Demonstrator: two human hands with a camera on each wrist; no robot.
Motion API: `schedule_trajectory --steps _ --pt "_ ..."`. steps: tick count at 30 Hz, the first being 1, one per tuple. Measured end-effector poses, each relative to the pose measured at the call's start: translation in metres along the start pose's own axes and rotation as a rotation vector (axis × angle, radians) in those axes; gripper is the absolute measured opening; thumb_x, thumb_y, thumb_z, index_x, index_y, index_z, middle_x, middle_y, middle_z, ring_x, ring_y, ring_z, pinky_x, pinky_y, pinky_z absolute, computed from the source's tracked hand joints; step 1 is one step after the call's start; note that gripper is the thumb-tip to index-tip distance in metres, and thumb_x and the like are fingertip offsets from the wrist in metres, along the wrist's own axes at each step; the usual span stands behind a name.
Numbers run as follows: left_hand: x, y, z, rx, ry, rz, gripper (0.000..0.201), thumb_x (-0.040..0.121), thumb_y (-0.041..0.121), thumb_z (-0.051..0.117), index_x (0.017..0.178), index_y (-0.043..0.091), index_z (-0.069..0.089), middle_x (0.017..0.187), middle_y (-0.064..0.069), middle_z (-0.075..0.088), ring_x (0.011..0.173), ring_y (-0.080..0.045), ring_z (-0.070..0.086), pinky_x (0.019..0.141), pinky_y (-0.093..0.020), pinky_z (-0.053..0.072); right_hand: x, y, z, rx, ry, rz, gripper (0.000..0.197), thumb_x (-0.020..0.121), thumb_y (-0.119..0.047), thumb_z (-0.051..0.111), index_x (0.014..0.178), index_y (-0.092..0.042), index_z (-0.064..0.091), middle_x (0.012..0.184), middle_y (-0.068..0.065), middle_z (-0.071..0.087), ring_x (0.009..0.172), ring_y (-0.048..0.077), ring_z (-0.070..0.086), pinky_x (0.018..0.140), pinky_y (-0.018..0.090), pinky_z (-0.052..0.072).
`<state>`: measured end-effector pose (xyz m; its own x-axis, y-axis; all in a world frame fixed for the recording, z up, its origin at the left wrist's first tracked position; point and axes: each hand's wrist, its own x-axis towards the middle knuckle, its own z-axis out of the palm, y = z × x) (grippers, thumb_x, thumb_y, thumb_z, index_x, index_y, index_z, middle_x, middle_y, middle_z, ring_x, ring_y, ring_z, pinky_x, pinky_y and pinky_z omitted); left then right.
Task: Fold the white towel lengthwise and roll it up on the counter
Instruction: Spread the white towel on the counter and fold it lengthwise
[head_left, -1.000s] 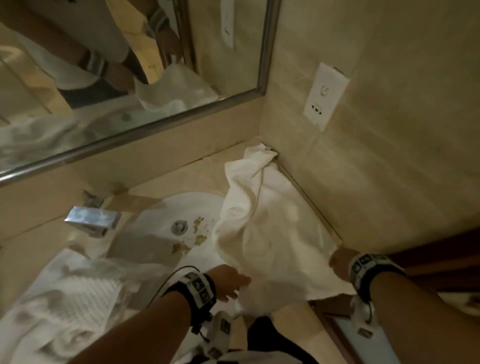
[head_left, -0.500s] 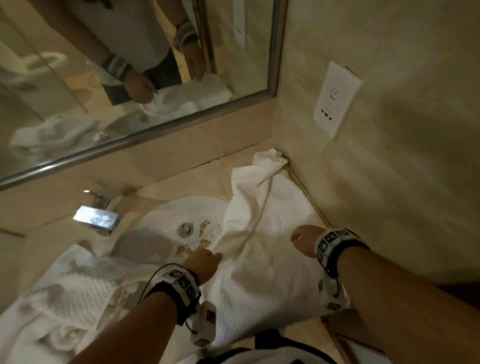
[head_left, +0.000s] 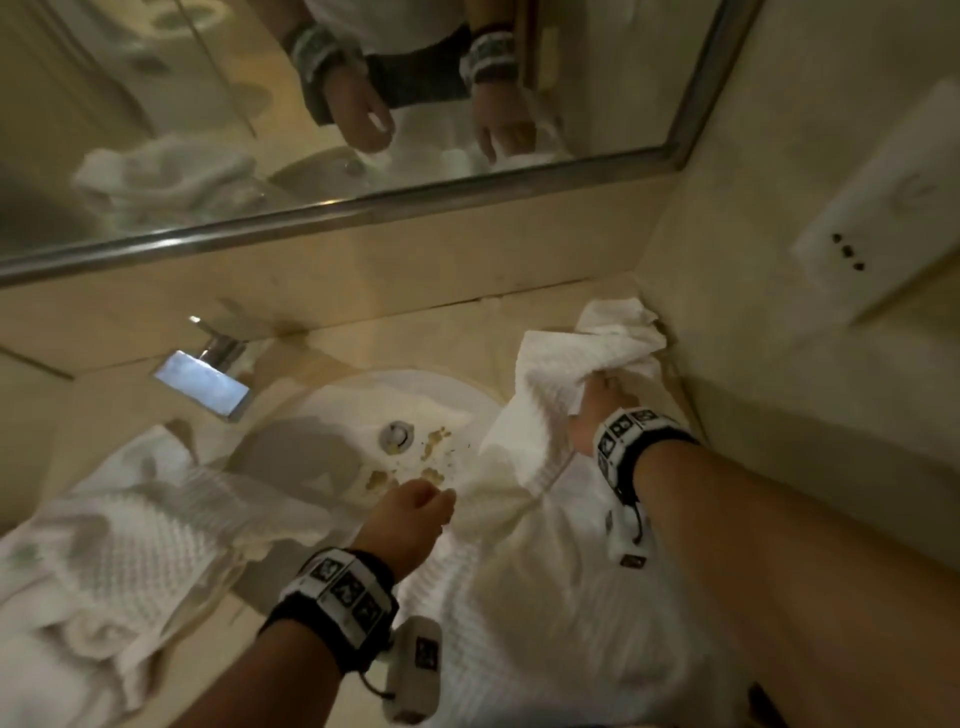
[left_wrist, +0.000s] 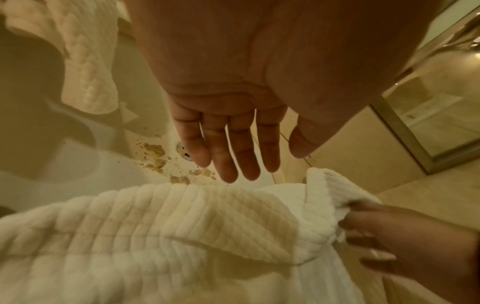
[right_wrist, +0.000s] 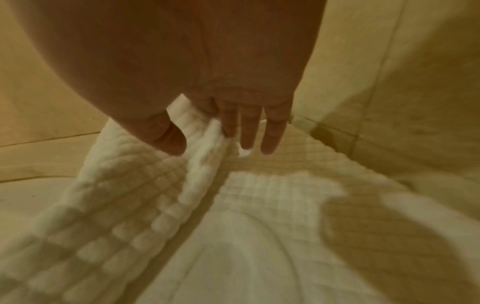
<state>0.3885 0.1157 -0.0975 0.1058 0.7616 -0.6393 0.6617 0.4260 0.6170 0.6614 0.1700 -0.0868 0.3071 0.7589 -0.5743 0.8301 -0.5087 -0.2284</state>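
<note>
The white waffle towel (head_left: 545, 597) lies lengthwise on the counter right of the sink, from the back corner to the front edge. My right hand (head_left: 597, 410) is near the far end and pinches a raised fold of it between thumb and forefinger (right_wrist: 228, 125). The other fingers stay straight. In the left wrist view the same right hand (left_wrist: 389, 236) bunches the towel (left_wrist: 155, 236). My left hand (head_left: 415, 506) hovers at the towel's sink-side edge. Its fingers (left_wrist: 233, 148) are straight and hold nothing.
The sink basin (head_left: 332, 415) holds brown crumbs (head_left: 431, 447) beside the drain (head_left: 397, 434). A chrome faucet (head_left: 208, 379) stands behind it. A second white towel (head_left: 114, 561) is heaped at the left. The tiled wall with an outlet (head_left: 883, 218) closes the right side.
My right hand has moved from the towel's near edge toward the back corner and lifted a fold. My left hand has moved forward along the sink-side edge and has let go.
</note>
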Motion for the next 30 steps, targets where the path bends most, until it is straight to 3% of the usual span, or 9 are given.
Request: schedule_trajectory --steps 4,6,13,17,20,23,25,27,30 --pt "0.013 0.002 -0.009 0.003 0.049 -0.035 0.031 0.096 0.042 0.06 0.085 0.014 0.068 0.087 -0.006 0.073 0.085 -0.025 0.07 0.088 -0.047 0.056 0.009 -0.025 0.016 -0.089 0.069 -0.472 0.085 0.092 -0.019 0.052 0.154 -0.046 0.001 0.166 -0.012 0.004 0.15 0.019 0.016 0.12 0.043 0.027" --pt "0.023 0.003 -0.012 0.059 0.052 -0.065 0.032 0.096 0.046 0.058 0.089 0.016 0.066 0.089 -0.004 0.071 0.086 -0.022 0.068 0.088 -0.043 0.055 0.009 -0.028 0.026 -0.09 -0.011 -0.534 0.08 0.097 -0.021 0.048 0.154 -0.048 -0.001 0.165 -0.017 -0.001 0.152 0.013 0.011 0.121 0.039 0.023" --pt "0.082 0.013 0.0 -0.041 -0.025 -0.213 0.045 0.094 0.053 0.059 0.108 0.011 0.063 0.098 -0.009 0.067 0.095 -0.026 0.065 0.088 -0.041 0.05 0.018 0.026 0.036 -0.171 0.005 -0.173 0.064 0.1 -0.04 0.036 0.158 -0.033 0.009 0.167 -0.008 0.002 0.15 0.019 0.018 0.118 0.044 0.028" --pt "0.115 0.015 0.01 -0.223 -0.037 -0.291 0.06 0.081 0.07 0.052 0.099 0.013 0.064 0.101 -0.012 0.068 0.106 -0.037 0.066 0.096 -0.05 0.053 0.023 0.048 0.028 -0.265 -0.009 -0.114 0.062 0.1 -0.043 0.031 0.158 -0.033 0.011 0.165 -0.013 0.012 0.144 0.017 0.028 0.11 0.045 0.036" --pt "0.125 0.029 0.014 -0.563 -0.059 -0.403 0.041 0.107 0.042 0.039 0.093 0.013 0.063 0.105 -0.011 0.068 0.101 -0.031 0.063 0.09 -0.039 0.051 0.033 0.039 0.012 -0.282 0.076 -0.003 0.06 0.101 -0.047 0.029 0.155 -0.025 0.017 0.142 0.002 0.052 0.12 0.024 0.056 0.098 0.042 0.046" --pt "0.134 0.024 0.024 -0.586 -0.095 -0.448 0.045 0.104 0.041 0.051 0.101 0.0 0.07 0.104 -0.018 0.075 0.098 -0.038 0.069 0.093 -0.053 0.056 0.041 0.035 0.0 -0.293 0.011 0.131 0.052 0.101 -0.047 0.029 0.145 -0.02 0.036 0.124 0.005 0.064 0.107 0.025 0.063 0.091 0.036 0.049" --pt "0.125 0.027 0.028 -0.507 -0.227 -0.455 0.04 0.096 0.031 0.066 0.108 -0.007 0.068 0.1 -0.019 0.073 0.094 -0.037 0.067 0.087 -0.046 0.055 0.043 0.033 -0.006 -0.353 0.036 0.097 0.035 0.1 -0.045 0.035 0.113 -0.023 0.058 0.115 0.002 0.067 0.1 0.023 0.064 0.083 0.031 0.05" --pt "0.115 0.038 0.032 -0.353 -0.394 -0.431 0.035 0.088 0.026 0.071 0.113 0.001 0.071 0.1 -0.016 0.071 0.094 -0.034 0.065 0.084 -0.044 0.055 0.046 0.026 -0.01 -0.384 0.043 0.05 0.031 0.098 -0.049 0.036 0.092 -0.026 0.055 0.107 0.0 0.067 0.093 0.022 0.063 0.082 0.031 0.048" --pt "0.114 0.041 0.04 -0.162 -0.484 -0.347 0.017 0.102 0.01 0.051 0.114 0.011 0.064 0.083 -0.002 0.055 0.074 -0.011 0.055 0.083 -0.029 0.057 0.055 0.016 -0.007 -0.36 0.101 -0.025 0.048 0.093 -0.056 0.046 0.13 -0.026 0.042 0.132 0.004 0.05 0.113 0.025 0.054 0.09 0.039 0.047"
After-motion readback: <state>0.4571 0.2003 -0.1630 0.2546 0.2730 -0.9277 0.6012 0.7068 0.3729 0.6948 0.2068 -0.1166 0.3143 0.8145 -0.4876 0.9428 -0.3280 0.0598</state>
